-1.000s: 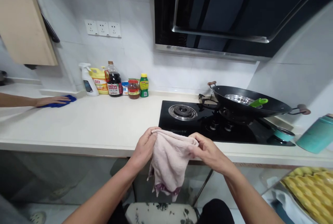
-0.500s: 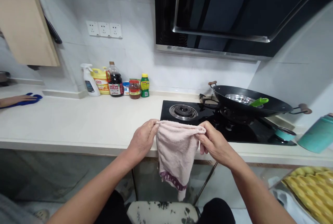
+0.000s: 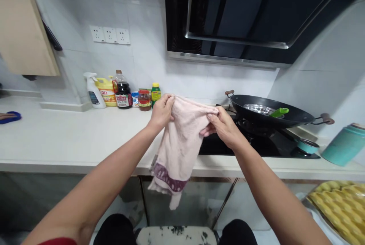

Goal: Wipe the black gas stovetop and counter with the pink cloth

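The left hand [image 3: 162, 113] and right hand [image 3: 224, 125] each have the grip pinching one end of the top edge of one towel [image 3: 182, 146], which hangs between them before the desk [image 3: 71, 135] and hob [image 3: 275, 148], presumably so that its weight draws it out. Four bottles [image 3: 123, 98] and one jar [image 3: 145, 102] stand along the wall [image 3: 194, 79], apparently to keep them back from the desk's front edge. Also counted: one wok [image 3: 298, 115] on the hob, three sockets [image 3: 110, 35], and one blue cloth [image 3: 14, 117] touched by another person's hand [image 3: 4, 116].
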{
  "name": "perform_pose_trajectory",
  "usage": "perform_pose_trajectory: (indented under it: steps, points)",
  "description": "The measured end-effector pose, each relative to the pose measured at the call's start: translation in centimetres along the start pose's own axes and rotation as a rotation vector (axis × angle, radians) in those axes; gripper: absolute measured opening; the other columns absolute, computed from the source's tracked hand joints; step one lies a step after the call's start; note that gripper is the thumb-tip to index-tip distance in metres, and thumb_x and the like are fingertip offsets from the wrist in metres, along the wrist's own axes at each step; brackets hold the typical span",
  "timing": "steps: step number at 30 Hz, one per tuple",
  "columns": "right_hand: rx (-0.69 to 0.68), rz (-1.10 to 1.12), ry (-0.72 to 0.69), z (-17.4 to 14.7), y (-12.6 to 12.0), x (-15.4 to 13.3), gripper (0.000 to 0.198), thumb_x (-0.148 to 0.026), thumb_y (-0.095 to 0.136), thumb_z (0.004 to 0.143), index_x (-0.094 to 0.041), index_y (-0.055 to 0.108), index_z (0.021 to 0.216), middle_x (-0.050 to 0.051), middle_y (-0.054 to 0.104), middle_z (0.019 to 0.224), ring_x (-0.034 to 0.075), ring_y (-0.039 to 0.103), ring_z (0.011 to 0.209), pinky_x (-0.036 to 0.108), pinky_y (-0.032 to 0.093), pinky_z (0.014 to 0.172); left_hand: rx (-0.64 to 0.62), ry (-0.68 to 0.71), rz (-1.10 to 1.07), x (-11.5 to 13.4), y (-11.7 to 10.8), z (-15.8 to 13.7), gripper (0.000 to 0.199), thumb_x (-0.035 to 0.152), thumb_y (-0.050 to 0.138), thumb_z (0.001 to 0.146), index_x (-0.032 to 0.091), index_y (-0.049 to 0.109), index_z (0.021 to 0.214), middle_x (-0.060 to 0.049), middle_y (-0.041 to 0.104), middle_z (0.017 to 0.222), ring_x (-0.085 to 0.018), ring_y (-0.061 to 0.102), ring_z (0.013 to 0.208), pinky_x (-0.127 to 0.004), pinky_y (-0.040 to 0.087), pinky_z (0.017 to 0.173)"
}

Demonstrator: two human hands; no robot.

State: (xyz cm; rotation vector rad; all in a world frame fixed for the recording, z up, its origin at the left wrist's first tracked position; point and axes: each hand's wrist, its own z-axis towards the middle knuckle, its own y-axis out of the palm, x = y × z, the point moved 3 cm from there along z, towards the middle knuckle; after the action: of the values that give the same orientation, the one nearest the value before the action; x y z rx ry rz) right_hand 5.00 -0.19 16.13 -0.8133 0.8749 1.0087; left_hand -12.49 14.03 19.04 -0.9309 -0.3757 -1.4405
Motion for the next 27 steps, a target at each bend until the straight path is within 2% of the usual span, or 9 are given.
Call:
perform_pose_trajectory:
  steps: [3, 5, 9, 14, 17, 20, 22, 25, 27]
  points:
    - [0.089, -0.038, 0.004, 1.9, -0.8, 2.3, 0.032, -0.054, 0.051, 0.092, -0.027, 0.036, 0.101, -0.006, 0.063, 0.069, 0.017, 0.071, 0.059, 0.030, 0.057, 0.057, -0.022, 0.102, 0.109, 0.5, 2.4, 2.8, 0.036, 0.030, 0.039, 0.099, 0.016, 0.060, 0.124, -0.011, 0.067, 0.126, -0.021, 0.072, 0.092, -0.032, 0.057, 0.079]
    - [0.115, -0.252, 0.077, 2.0, -2.1, 5.2, 0.026, -0.050, 0.043, 0.095, -0.026, 0.038, 0.102, -0.006, 0.064, 0.069, 0.015, 0.068, 0.056, 0.028, 0.054, 0.057, -0.101, 0.137, 0.130, -0.1, 4.3, 2.8, 0.040, 0.025, 0.044, 0.096, 0.014, 0.058, 0.132, -0.013, 0.061, 0.140, -0.023, 0.064, 0.118, -0.036, 0.049, 0.102]
    - [0.070, -0.755, 0.258, -0.9, -5.9, 11.5, 0.017, -0.039, 0.046, 0.091, -0.024, 0.052, 0.088, -0.005, 0.060, 0.057, 0.015, 0.062, 0.053, 0.028, 0.044, 0.061, -0.318, 0.182, 0.156, -3.2, 6.0, -1.7, 0.041, 0.029, 0.051, 0.092, 0.012, 0.066, 0.125, -0.012, 0.063, 0.138, -0.026, 0.055, 0.132, -0.037, 0.040, 0.111]
    - [0.147, -0.908, 0.340, -5.3, -10.7, 15.3, 0.018, -0.042, 0.053, 0.087, -0.026, 0.060, 0.083, 0.002, 0.070, 0.079, 0.022, 0.065, 0.074, 0.031, 0.039, 0.064, -0.445, 0.062, 0.262, -8.5, 1.1, -9.2, 0.039, 0.037, 0.065, 0.084, 0.022, 0.071, 0.119, -0.015, 0.057, 0.144, -0.033, 0.049, 0.137, -0.050, 0.038, 0.115]
    - [0.189, -1.001, 0.306, -6.1, -11.1, 15.3, 0.022, -0.046, 0.051, 0.089, -0.028, 0.063, 0.095, 0.002, 0.070, 0.087, 0.022, 0.063, 0.076, 0.033, 0.038, 0.064, -0.212, -0.047, 0.231, -10.3, -4.0, -13.2, 0.038, 0.043, 0.058, 0.088, 0.021, 0.069, 0.116, -0.014, 0.060, 0.137, -0.031, 0.051, 0.133, -0.049, 0.036, 0.115]
    - [0.145, -0.978, 0.081, -5.6, -8.1, 13.8, 0.025, -0.045, 0.048, 0.092, -0.026, 0.064, 0.096, 0.004, 0.067, 0.092, 0.022, 0.061, 0.082, 0.034, 0.042, 0.069, 0.173, -0.305, 0.057, -12.0, -7.1, -18.7, 0.038, 0.052, 0.058, 0.088, 0.021, 0.064, 0.108, -0.010, 0.067, 0.120, -0.028, 0.059, 0.118, -0.045, 0.044, 0.107]
    - [0.030, -0.915, -0.113, -5.3, -4.3, 12.2, 0.025, -0.043, 0.048, 0.094, -0.024, 0.064, 0.096, 0.006, 0.066, 0.095, 0.023, 0.060, 0.089, 0.036, 0.045, 0.079, 0.350, -0.564, -0.161, -13.9, -6.8, -23.0, 0.047, 0.060, 0.066, 0.080, 0.022, 0.059, 0.105, -0.009, 0.067, 0.113, -0.027, 0.062, 0.114, -0.042, 0.047, 0.102]
    - [-0.226, -0.867, -0.300, -5.4, 2.1, 9.8, 0.024, -0.041, 0.055, 0.095, -0.024, 0.065, 0.107, 0.009, 0.064, 0.111, 0.025, 0.058, 0.102, 0.041, 0.044, 0.091, 0.327, -0.865, -0.350, -17.0, -3.6, -27.9, 0.068, 0.070, 0.076, 0.063, 0.018, 0.058, 0.104, -0.017, 0.069, 0.109, -0.035, 0.066, 0.108, -0.049, 0.053, 0.092]
    - [-0.394, -0.884, -0.348, -5.6, 5.4, 8.9, 0.034, -0.043, 0.065, 0.091, -0.025, 0.063, 0.120, 0.012, 0.060, 0.127, 0.028, 0.054, 0.116, 0.046, 0.042, 0.098, 0.127, -1.039, -0.605, -18.3, -0.6, -29.3, 0.078, 0.075, 0.076, 0.058, 0.020, 0.060, 0.112, -0.021, 0.067, 0.123, -0.037, 0.062, 0.121, -0.051, 0.048, 0.100]
